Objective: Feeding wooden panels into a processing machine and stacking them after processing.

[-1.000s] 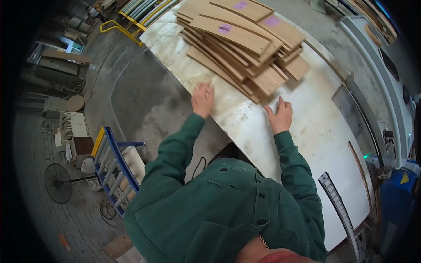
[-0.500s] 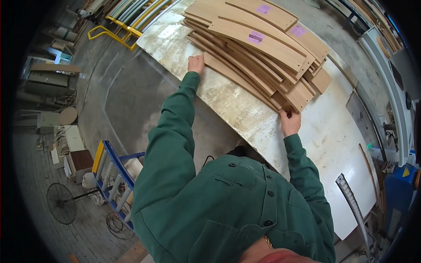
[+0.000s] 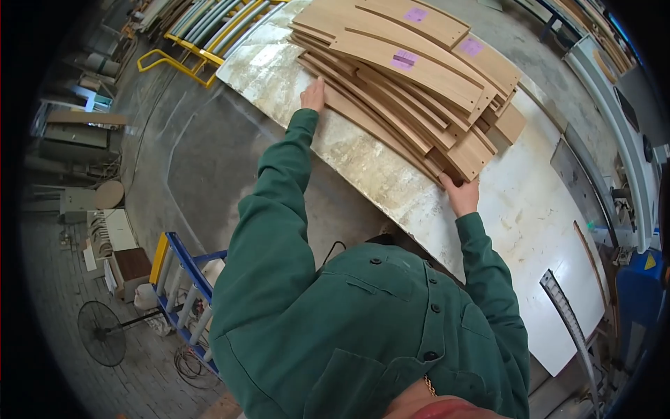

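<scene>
A pile of curved light-brown wooden boards (image 3: 419, 87) lies on a stained white tabletop (image 3: 363, 164). The nearest, lowest one is a narrow curved board (image 3: 377, 131) along the pile's front side. My left hand (image 3: 313, 96) is closed at its left end, with the fingertips partly hidden. At the right end of the pile, my right hand (image 3: 462, 197) grips the board ends, its thumb on the near board and its fingers at the end of a wider piece (image 3: 471, 157). Pink paper labels (image 3: 403, 60) lie on several upper boards.
A yellow-framed roller rack (image 3: 202, 52) stands beyond the table's far left corner. To my left are a blue and yellow roller frame (image 3: 183, 286) and a black fan (image 3: 102, 333). A perforated curved strip (image 3: 567, 314) crosses the right table end, near a blue machine (image 3: 638, 286).
My right thumb and fingers have spread wider at the board ends. My left hand stays at the left end of the near board, and the pile keeps its arrangement.
</scene>
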A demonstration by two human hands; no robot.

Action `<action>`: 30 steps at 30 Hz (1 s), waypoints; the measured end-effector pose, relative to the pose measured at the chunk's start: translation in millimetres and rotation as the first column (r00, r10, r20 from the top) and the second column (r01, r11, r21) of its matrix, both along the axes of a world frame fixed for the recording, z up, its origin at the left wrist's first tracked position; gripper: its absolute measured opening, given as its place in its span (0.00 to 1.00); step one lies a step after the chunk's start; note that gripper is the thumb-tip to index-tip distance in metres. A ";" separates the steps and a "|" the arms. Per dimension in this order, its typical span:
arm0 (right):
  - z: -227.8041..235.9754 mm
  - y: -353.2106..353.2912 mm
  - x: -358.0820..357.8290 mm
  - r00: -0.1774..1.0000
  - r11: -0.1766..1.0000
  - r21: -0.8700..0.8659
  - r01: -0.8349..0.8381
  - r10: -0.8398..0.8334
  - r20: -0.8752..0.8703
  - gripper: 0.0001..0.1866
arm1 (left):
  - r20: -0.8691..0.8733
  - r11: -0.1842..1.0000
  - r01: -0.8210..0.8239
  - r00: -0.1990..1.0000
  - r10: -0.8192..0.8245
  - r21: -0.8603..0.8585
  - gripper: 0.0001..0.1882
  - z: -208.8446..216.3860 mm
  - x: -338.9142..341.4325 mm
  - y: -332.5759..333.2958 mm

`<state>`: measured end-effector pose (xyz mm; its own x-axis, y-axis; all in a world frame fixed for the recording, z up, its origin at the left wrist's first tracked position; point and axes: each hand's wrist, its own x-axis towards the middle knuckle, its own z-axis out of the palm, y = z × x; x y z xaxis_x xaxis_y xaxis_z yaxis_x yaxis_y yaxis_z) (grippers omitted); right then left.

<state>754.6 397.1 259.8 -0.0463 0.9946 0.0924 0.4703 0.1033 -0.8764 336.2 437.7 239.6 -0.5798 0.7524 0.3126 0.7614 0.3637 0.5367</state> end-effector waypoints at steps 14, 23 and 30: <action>35.1 -4.9 11.7 0.994 0.970 -0.216 -0.108 0.102 -0.038 0.27 | 0.165 0.885 -0.139 0.958 0.234 -0.444 0.38 41.3 27.5 -18.3; 39.3 -17.8 36.6 0.971 0.939 -0.336 -0.072 0.143 0.192 0.25 | 0.204 0.785 -0.006 0.964 0.169 -0.619 0.41 61.8 45.1 -77.9; 42.0 -30.0 46.7 0.993 0.948 -0.308 -0.081 0.103 0.059 0.18 | 0.359 0.680 0.090 0.894 0.266 -0.728 0.44 20.5 14.0 -132.4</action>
<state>801.3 367.1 301.8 -0.1342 0.9659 -0.2215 0.5354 -0.1174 -0.8364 350.2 305.3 260.2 -0.5879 0.5708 -0.5733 0.4786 0.8167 0.3224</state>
